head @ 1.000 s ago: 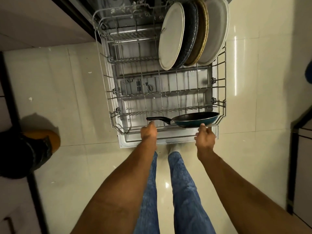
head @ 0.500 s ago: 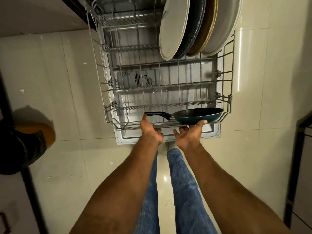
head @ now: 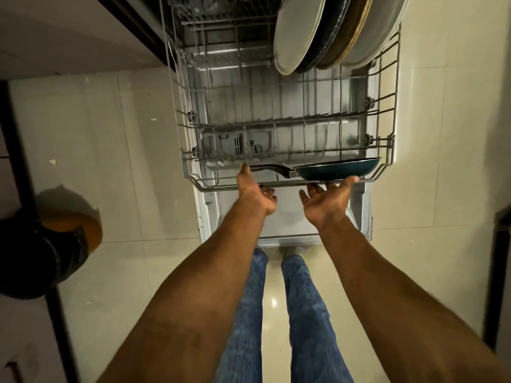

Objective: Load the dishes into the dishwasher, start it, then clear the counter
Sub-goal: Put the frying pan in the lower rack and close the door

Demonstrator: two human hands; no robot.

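- My left hand [head: 255,193] curls under the rack [head: 287,186] rail; right hand [head: 326,199] spread, fingertips there
- Just above, the pan [head: 338,169]: rigid, heavy, slippery; I'd take the handle [head: 269,169]

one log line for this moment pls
left hand: fingers at rack front rail | right hand: open under frying pan | plates: racked at back

We see a teal pan [head: 338,169] with a black handle [head: 269,168] at the grey wire rack's [head: 387,111] front edge; at its back right corner stand white, dark speckled, tan and white plates [head: 300,34]. Our jeans [head: 307,313] are mottled blue.
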